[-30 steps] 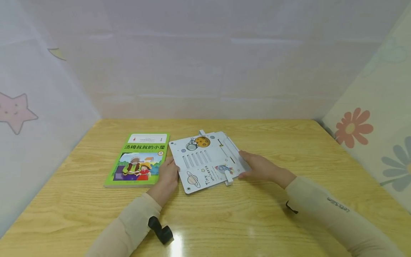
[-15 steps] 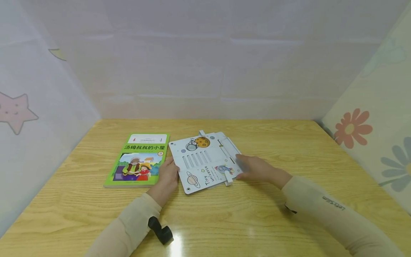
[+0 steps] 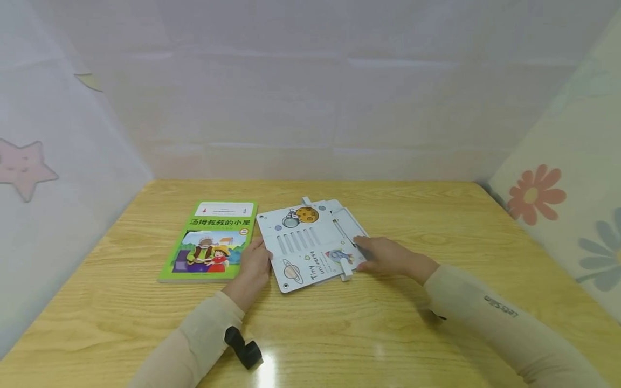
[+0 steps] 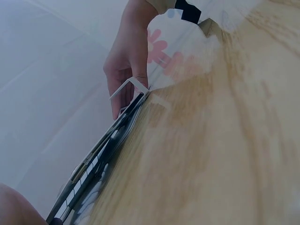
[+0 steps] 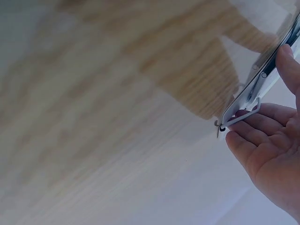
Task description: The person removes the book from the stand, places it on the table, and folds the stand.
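A flat white book stand [image 3: 310, 245] printed "Tiny universe", with an astronaut, planets and a rocket, lies at a slant over the wooden table. My left hand [image 3: 250, 265] grips its left edge; only a bit of that hand [image 4: 16, 206] shows in the left wrist view. At the opposite edge my right hand [image 3: 390, 256] pinches the stand's right side, thumb nearer me and fingers farther away. From the right wrist, this hand [image 5: 276, 154] has its fingers curled by a bent white wire piece [image 5: 243, 116]. The stand's layers look folded nearly flat.
A green picture book [image 3: 208, 242] lies just left of the stand, close to my left hand. The wooden table [image 3: 310, 334] runs back to pale walls with flower and star prints. A black strap [image 3: 242, 347] hangs from my left sleeve.
My right hand has shifted slightly left, and the panel sticking out on the stand's right side has slid inward with it. My left hand and the green book stay put.
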`<state>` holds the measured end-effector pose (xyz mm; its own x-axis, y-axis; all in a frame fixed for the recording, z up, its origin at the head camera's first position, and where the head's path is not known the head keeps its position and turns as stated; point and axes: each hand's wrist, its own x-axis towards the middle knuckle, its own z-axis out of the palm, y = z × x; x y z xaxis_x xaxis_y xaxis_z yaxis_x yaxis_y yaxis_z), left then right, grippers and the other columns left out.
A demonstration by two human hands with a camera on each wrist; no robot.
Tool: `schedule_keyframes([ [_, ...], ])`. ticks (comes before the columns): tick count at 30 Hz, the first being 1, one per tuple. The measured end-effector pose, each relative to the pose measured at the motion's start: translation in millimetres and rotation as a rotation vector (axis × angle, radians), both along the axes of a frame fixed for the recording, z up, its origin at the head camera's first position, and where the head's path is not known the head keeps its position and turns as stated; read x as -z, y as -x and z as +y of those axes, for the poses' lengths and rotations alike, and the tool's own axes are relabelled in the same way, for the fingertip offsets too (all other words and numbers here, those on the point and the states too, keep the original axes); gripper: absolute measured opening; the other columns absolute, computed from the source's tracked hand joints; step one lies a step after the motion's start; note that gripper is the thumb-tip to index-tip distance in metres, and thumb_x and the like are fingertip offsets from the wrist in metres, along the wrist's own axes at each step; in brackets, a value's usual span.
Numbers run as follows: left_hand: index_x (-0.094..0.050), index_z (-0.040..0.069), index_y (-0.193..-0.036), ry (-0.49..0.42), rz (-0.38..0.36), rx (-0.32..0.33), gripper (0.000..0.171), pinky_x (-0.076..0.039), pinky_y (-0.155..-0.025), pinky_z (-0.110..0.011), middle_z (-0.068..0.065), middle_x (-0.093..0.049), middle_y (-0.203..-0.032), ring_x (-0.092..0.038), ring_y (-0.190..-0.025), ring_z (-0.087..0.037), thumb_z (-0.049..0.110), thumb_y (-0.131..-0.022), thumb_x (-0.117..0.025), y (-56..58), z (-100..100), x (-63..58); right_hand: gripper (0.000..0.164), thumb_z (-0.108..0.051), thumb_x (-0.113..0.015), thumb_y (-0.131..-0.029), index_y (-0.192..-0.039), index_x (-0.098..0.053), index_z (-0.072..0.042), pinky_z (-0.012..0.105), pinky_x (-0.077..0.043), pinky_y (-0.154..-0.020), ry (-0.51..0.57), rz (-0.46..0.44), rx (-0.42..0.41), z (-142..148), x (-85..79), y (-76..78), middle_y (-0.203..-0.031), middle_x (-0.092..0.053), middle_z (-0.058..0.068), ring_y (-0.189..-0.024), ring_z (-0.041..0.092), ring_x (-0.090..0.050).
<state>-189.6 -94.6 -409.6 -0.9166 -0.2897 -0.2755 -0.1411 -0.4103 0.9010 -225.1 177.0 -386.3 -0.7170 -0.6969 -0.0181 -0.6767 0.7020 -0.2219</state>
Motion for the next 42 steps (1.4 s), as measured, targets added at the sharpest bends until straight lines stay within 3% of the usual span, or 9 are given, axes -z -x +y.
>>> schedule_keyframes([
  [18, -0.03, -0.003, -0.131, 0.013, -0.038, 0.02, 0.071, -0.031, -0.093, -0.027, -0.017, -0.032, -0.133, -0.028, -0.121, -0.024, -0.025, -0.063, -0.032, 4.5, 6, -3.1, 0.065, -0.031, -0.062, -0.078, -0.122, -0.039, 0.011, 0.042, -0.034, -0.091, -0.031, 0.004, 0.027, 4, -4.2, -4.9, -0.122, -0.044, 0.023, -0.109, 0.033, -0.042],
  [27, -0.038, -0.005, -0.126, 0.126, -0.059, 0.035, 0.066, -0.038, -0.081, -0.025, -0.017, -0.042, -0.125, -0.039, -0.113, -0.023, -0.023, -0.063, -0.032, 16.2, 3, -1.4, 0.067, -0.035, -0.062, -0.077, -0.121, -0.041, 0.011, 0.042, -0.036, -0.089, -0.042, 0.019, 0.054, 3, -2.5, -6.2, -0.118, -0.046, 0.024, -0.106, 0.034, -0.045],
  [33, -0.04, -0.003, -0.126, 0.208, -0.113, 0.06, 0.065, -0.037, -0.087, -0.026, -0.015, -0.042, -0.126, -0.037, -0.115, -0.021, -0.023, -0.064, -0.035, 25.1, 0, -3.6, 0.067, -0.037, -0.062, -0.077, -0.123, -0.041, 0.008, 0.042, -0.037, -0.087, -0.073, 0.023, 0.1, 0, -2.4, -8.4, -0.117, -0.048, 0.023, -0.104, 0.033, -0.047],
  [42, -0.038, 0.001, -0.128, 0.181, -0.141, 0.128, 0.065, -0.04, -0.069, -0.017, -0.01, -0.039, -0.13, -0.037, -0.11, -0.017, -0.023, -0.068, -0.035, 35.7, -10, -5.4, 0.068, -0.04, -0.06, -0.077, -0.12, -0.043, 0.01, 0.04, -0.041, -0.083, -0.117, 0.064, 0.114, -8, -3.0, -11.1, -0.113, -0.051, 0.023, -0.099, 0.032, -0.051],
])
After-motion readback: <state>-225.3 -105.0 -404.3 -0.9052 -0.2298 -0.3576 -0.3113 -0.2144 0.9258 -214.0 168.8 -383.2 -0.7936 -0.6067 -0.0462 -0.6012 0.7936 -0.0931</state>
